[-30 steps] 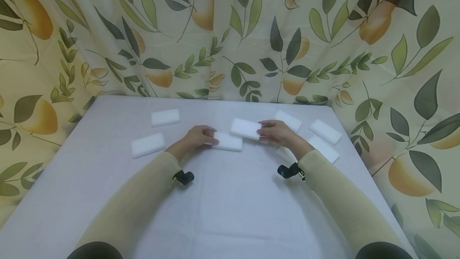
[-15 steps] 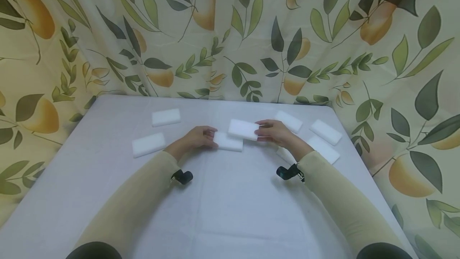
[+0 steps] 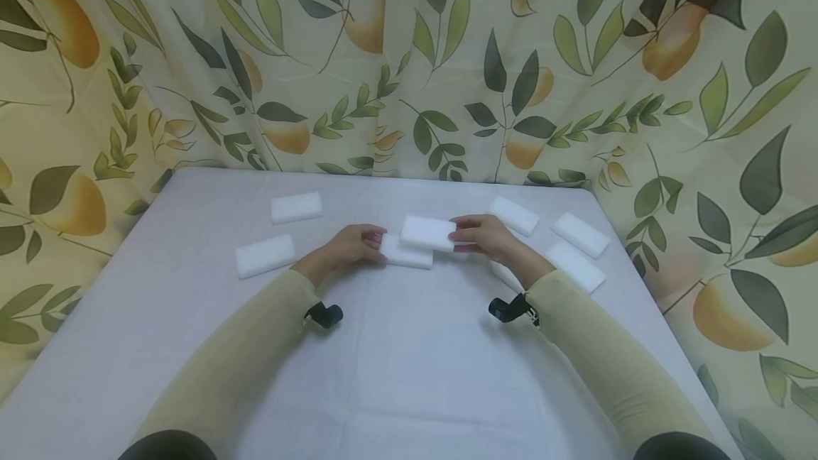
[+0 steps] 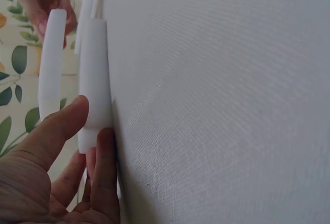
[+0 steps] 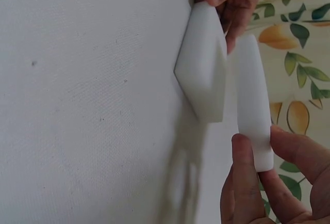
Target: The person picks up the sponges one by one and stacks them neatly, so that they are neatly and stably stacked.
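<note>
Near the middle of the table, my left hand (image 3: 358,243) pinches the left end of a white rectangular sponge (image 3: 407,256), thumb on top and fingers along its edge. That sponge lies low, close over the cloth in the left wrist view. My right hand (image 3: 483,235) grips the right end of a second white sponge (image 3: 428,233) between thumb and fingers. In the right wrist view this upper sponge (image 5: 252,97) is held off the table, with a gap between it and the lower sponge (image 5: 203,69). From the head view it overlaps the lower one's back right part.
Two more white sponges, a back one (image 3: 297,208) and a nearer one (image 3: 265,256), lie at left. Several others lie at right, including a back one (image 3: 514,216) and one partly hidden (image 3: 507,277) by the right wrist. A white cloth (image 3: 415,360) covers the table; a patterned curtain (image 3: 409,91) hangs behind.
My right hand has moved its sponge leftward and slightly down in the head view, further over the lower sponge. The left hand and its sponge have stayed almost still.
</note>
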`<state>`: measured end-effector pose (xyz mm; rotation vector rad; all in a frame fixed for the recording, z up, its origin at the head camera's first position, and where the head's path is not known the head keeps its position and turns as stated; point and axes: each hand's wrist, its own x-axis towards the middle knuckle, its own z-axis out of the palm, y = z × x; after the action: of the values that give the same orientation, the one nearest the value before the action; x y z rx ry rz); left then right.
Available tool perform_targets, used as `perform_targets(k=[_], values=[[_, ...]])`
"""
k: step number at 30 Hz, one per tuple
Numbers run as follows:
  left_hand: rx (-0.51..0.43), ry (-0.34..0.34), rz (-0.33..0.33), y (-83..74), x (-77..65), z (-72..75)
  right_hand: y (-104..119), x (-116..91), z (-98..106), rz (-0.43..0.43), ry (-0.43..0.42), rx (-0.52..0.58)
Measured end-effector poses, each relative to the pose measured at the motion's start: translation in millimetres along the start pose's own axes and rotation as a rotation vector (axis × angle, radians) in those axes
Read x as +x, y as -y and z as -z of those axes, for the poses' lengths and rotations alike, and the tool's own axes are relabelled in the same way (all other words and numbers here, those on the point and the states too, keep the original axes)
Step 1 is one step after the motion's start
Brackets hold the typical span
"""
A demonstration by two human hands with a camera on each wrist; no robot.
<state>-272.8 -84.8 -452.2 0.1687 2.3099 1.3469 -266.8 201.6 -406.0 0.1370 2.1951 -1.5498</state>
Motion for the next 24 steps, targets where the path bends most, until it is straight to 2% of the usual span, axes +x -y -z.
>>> perform_targets(k=[24], values=[[0.001, -0.018, -0.011, 2.4, -0.2, -0.5, 2, -1, -16, 0.009, -0.002, -0.024]])
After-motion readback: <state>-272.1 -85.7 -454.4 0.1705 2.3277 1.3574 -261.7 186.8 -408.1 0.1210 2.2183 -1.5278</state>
